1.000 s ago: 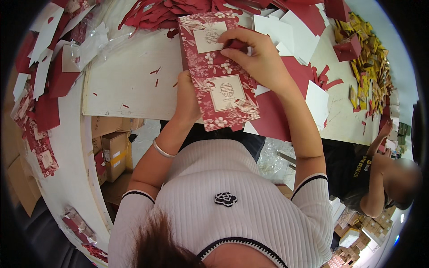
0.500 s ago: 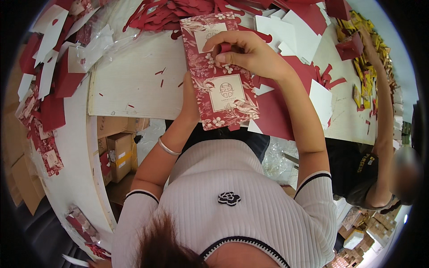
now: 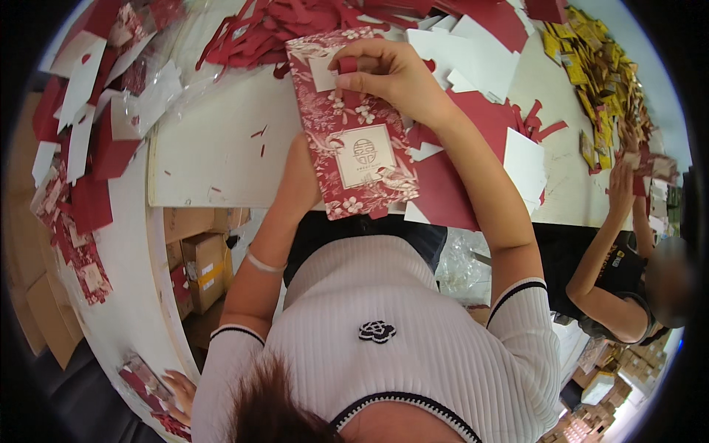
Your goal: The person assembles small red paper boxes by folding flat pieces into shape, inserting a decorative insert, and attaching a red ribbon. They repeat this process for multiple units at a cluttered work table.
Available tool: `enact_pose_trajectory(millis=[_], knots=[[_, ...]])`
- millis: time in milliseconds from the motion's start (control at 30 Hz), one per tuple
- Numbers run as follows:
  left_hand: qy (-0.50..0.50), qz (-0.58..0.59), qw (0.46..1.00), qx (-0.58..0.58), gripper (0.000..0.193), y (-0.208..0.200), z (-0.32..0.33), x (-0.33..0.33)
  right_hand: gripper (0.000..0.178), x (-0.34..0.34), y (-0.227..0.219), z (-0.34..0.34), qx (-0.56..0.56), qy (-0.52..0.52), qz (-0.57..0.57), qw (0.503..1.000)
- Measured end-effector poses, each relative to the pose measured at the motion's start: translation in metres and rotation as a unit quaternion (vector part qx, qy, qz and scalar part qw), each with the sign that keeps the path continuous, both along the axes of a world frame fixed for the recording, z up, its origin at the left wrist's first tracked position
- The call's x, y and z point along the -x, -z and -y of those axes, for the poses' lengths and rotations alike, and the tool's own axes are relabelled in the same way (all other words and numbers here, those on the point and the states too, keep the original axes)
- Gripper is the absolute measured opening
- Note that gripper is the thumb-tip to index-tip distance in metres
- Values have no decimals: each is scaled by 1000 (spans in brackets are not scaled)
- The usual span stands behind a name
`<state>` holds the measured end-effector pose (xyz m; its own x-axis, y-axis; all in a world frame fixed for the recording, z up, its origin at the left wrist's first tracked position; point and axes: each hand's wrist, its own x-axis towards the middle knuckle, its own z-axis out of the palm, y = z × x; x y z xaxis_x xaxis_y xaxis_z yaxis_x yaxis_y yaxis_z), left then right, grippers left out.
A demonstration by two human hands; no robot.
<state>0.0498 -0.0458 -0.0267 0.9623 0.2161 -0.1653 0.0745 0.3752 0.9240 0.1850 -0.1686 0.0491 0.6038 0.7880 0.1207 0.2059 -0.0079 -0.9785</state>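
At nine o'clock, loose red and white card pieces (image 3: 81, 148) lie heaped along the curved edge of the white table (image 3: 214, 148). Below them, toward eight o'clock, brown cardboard boxes (image 3: 203, 266) sit under the table.

Just left of centre, the left hand (image 3: 299, 177) reaches up behind the red floral envelope (image 3: 353, 125). Only the back of the hand and wrist show; the fingers are hidden by the envelope, so I cannot tell whether they are curled or spread, though the hand seems to support it from behind. A thin bracelet (image 3: 264, 262) circles the left forearm.

The envelope stands tilted above the table near twelve o'clock, with a pale square label on its face and its lower edge pointing toward the person's white ribbed top (image 3: 399, 354).

At the envelope's upper end, the right hand (image 3: 391, 74) has its fingers narrowed, pinching a small red strip (image 3: 348, 66) at the flap.

Toward one o'clock lie larger red and white sheets (image 3: 473, 162). At two o'clock sits a pile of yellow pieces (image 3: 591, 66), and at three o'clock a co-worker's hand (image 3: 620, 188) is raised beside the table.
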Motion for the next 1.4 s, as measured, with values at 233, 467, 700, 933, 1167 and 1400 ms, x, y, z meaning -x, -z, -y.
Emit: enact_pose_trajectory(millis=[233,467,700,933,1167,1400], knots=[[-193,297,815,-459,66,-78,-34,-7,22,-11,-56,10,-125,64,-88,986],[-165,296,870,-358,44,-83,-30,-4,34,-111,-87,139,-210,269,-109,934],[-27,221,925,-308,40,-56,-4,7,23,-74,-43,261,-129,539,-21,832],[292,243,664,-644,71,-71,72,-1,21,25,25,138,192,264,480,814],[285,272,634,-665,79,-44,75,2,30,8,36,122,257,301,497,772],[76,277,939,-191,67,-80,52,-4,24,1,-80,132,-63,387,114,913]])
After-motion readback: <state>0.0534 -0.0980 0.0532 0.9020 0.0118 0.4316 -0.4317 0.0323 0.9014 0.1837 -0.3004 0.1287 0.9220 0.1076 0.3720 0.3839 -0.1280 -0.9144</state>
